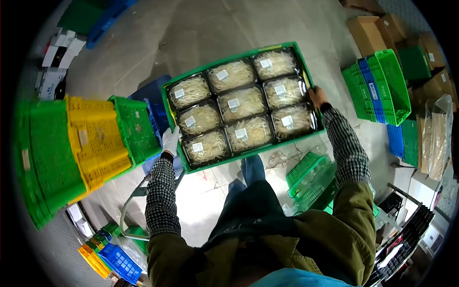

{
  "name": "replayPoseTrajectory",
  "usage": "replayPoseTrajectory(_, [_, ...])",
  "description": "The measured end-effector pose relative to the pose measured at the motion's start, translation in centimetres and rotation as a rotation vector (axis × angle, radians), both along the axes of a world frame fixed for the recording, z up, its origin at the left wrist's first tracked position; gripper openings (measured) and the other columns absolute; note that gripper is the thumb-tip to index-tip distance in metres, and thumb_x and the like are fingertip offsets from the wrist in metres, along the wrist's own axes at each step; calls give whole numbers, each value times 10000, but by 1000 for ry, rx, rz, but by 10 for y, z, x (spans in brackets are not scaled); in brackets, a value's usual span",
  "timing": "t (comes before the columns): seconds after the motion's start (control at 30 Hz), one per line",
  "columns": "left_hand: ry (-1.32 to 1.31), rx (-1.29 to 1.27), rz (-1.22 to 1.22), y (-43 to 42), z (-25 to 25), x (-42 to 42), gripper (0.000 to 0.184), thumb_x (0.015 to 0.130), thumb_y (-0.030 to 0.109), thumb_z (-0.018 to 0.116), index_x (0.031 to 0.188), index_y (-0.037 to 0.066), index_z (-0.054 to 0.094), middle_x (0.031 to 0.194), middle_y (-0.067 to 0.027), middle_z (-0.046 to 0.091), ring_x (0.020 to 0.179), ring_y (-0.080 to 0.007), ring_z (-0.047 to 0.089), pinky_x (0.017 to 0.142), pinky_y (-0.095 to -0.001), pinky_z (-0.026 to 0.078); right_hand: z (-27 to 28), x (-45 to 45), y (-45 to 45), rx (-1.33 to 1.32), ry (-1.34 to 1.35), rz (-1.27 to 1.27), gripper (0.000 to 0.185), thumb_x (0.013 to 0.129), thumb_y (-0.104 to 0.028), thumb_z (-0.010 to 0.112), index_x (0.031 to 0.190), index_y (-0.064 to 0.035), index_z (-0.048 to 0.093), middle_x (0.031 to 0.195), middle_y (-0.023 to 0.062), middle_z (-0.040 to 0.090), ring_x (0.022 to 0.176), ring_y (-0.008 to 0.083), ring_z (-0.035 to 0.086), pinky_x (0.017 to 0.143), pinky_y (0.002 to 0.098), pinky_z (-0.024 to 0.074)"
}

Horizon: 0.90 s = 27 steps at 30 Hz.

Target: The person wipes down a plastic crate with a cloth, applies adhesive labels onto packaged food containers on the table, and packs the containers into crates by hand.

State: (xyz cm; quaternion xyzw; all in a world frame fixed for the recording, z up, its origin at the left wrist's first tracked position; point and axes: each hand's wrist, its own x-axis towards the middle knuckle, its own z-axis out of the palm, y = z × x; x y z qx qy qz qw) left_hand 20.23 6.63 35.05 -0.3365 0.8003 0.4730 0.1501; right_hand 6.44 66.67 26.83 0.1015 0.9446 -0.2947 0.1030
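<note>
A green crate (248, 154) is held up in front of me, tilted, its right side higher in view. Several black trays (242, 103) of pale, thin strands under clear film lie inside in rows, each with a white label. My left hand (171, 140), in a white glove, is closed on the crate's left rim near the lower corner. On the right rim, my bare right hand (318, 97) grips the side, its fingers partly hidden by the edge.
Stacked green and yellow crates (95, 141) stand close at the left, beside a metal-framed cart (126, 215). Another green crate stack (375, 88) and cardboard boxes (366, 36) are at the right. Green baskets (308, 172) lie near my feet on the floor (205, 184).
</note>
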Motion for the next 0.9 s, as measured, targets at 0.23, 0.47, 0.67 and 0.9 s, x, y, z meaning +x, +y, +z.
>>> replayPoseTrajectory(0.23, [-2, -6, 19, -27, -121, -52, 229, 883, 125, 562, 1079, 8, 560, 898, -82, 624, 730, -169, 574, 658, -285, 453, -79, -60, -40, 46, 72, -149, 337, 873, -266, 549, 1142, -64, 554, 981, 208, 624, 927, 398, 581, 788, 475, 467])
replayPoseTrajectory(0.47, [-125, 49, -61, -31, -115, 30, 327, 787, 68, 504, 1101, -16, 540, 949, -93, 586, 838, -215, 526, 748, -316, 429, -59, 83, -92, 186, 462, -789, 648, 758, -286, 698, 1269, -3, 417, 1224, 204, 493, 1104, 371, 477, 950, 466, 379])
replayPoseTrajectory(0.67, [-265, -20, 212, 15, -127, 60, 573, 901, 354, 541, 1315, 13, 338, 1310, -161, 442, 1056, -285, 526, 857, -380, 484, -77, 117, -224, -516, 190, -1027, 850, 853, -353, 590, 1356, 168, 145, 1344, 358, 334, 1235, 433, 374, 1034, 420, 323])
replayPoseTrajectory(0.9, [-215, -148, -34, 3, -128, 65, 460, 902, 247, 509, 1242, -57, 455, 1205, -155, 548, 957, -255, 593, 733, -359, 525, -62, 133, -212, -436, -78, -863, 816, 892, -291, 524, 1411, 108, 37, 1361, 330, 348, 732, 366, 623, 612, 438, 507])
